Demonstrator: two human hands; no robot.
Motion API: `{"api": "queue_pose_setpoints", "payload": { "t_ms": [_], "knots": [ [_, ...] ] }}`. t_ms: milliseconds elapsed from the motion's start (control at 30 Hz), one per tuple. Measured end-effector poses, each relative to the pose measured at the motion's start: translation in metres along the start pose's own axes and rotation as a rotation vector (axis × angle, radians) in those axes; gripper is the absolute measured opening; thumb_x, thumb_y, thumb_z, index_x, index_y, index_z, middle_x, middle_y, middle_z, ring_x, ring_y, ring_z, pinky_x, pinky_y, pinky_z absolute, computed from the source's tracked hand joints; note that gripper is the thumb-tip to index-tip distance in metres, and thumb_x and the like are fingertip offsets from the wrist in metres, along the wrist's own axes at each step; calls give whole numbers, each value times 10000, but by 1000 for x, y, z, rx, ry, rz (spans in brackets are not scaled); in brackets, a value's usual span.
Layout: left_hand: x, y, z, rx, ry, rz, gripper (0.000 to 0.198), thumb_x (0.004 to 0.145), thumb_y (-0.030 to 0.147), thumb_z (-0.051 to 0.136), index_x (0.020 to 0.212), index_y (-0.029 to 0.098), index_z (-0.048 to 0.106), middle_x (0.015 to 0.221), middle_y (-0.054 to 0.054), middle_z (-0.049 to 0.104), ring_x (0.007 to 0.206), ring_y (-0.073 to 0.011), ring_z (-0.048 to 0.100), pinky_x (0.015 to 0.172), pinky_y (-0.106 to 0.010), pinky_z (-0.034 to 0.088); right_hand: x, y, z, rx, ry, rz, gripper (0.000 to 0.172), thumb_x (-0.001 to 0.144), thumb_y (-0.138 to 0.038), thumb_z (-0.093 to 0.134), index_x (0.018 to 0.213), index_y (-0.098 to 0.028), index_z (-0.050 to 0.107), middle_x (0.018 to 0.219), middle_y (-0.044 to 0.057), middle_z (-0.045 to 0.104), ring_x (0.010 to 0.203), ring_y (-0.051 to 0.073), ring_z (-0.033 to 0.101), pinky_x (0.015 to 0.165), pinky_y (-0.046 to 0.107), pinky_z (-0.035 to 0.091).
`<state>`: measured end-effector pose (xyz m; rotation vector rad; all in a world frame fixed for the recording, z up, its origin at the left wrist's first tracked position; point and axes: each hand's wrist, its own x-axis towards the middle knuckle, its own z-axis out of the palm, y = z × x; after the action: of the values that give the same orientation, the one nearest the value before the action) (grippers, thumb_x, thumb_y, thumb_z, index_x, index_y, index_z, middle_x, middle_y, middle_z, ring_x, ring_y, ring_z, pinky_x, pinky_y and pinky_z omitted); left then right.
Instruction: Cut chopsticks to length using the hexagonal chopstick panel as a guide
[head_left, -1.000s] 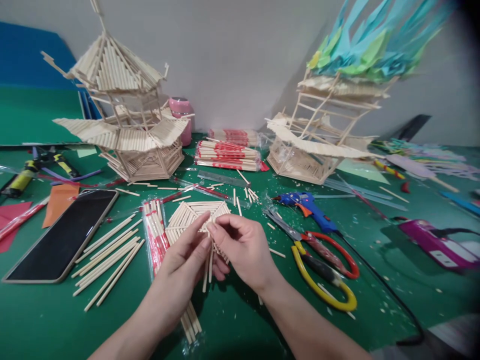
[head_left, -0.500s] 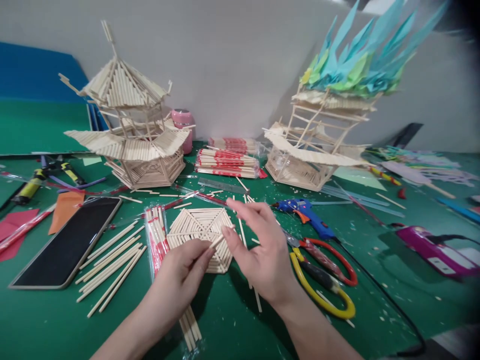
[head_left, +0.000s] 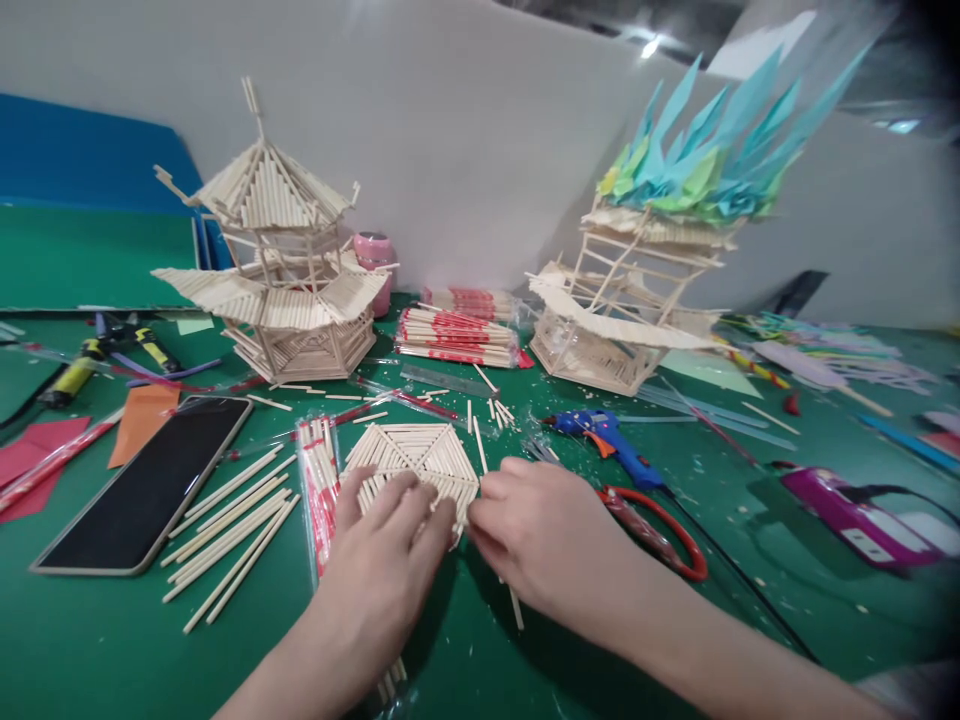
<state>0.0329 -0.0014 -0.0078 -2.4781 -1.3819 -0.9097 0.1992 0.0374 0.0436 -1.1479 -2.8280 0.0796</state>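
A polygonal panel of wooden sticks [head_left: 424, 450], laid in spokes and rings, lies flat on the green table. Over its near side rests my left hand [head_left: 382, 540], fingers spaced apart and bent down onto the sticks, thumb hidden. At the panel's right edge my right hand [head_left: 532, 520] is closed with curled fingers; whatever they pinch is hidden. A loose stick [head_left: 480, 445] shows just beyond that hand. Under my left wrist and to its left runs a plastic pack of sticks [head_left: 321, 470].
Several loose sticks [head_left: 232, 550] and a phone [head_left: 142, 485] lie left. A glue gun [head_left: 611, 440] and red-handled scissors [head_left: 694, 550] lie right. Behind stand a stick pagoda [head_left: 292, 300], another stick building with paper leaves [head_left: 622, 330], and stacked stick packs [head_left: 457, 335].
My left hand has gone from pinching a short stick to resting spread on the panel. My right hand has lowered and closed by the panel's right edge. The view has shifted slightly.
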Motion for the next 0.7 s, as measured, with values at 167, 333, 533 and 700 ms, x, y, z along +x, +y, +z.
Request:
{"api": "queue_pose_setpoints", "payload": {
  "t_ms": [167,333,533,700],
  "knots": [
    [-2,-6,-4,-256,173,-322,209,809,217,553,997,155,618,967,-115,635,876,-237,575,749,-370,404,11,5,12,992,103,291,304,824,-321,522,566,-161,544,528,-52,387,520,93,344,499,237,260],
    [3,-4,-2,-993,75,-786,208,818,325,543,902,208,694,886,-37,647,845,-177,589,745,-267,440,19,-25,26,1633,92,421,320,693,-426,634,536,-162,545,496,-71,356,489,75,281,467,235,211],
    [4,0,-1,-1452,71,-1056,155,745,353,646,809,241,732,742,14,642,807,-137,577,744,-210,421,17,-39,36,1636,40,429,297,696,-381,636,532,-150,548,521,-62,371,517,76,300,493,229,237],
    [6,-2,-4,-1523,121,-1072,133,724,319,675,771,209,735,788,2,687,850,-134,588,774,-195,413,11,-23,25,1346,151,370,192,763,-300,566,662,-142,605,605,-22,488,573,99,408,519,229,332]
  ]
}}
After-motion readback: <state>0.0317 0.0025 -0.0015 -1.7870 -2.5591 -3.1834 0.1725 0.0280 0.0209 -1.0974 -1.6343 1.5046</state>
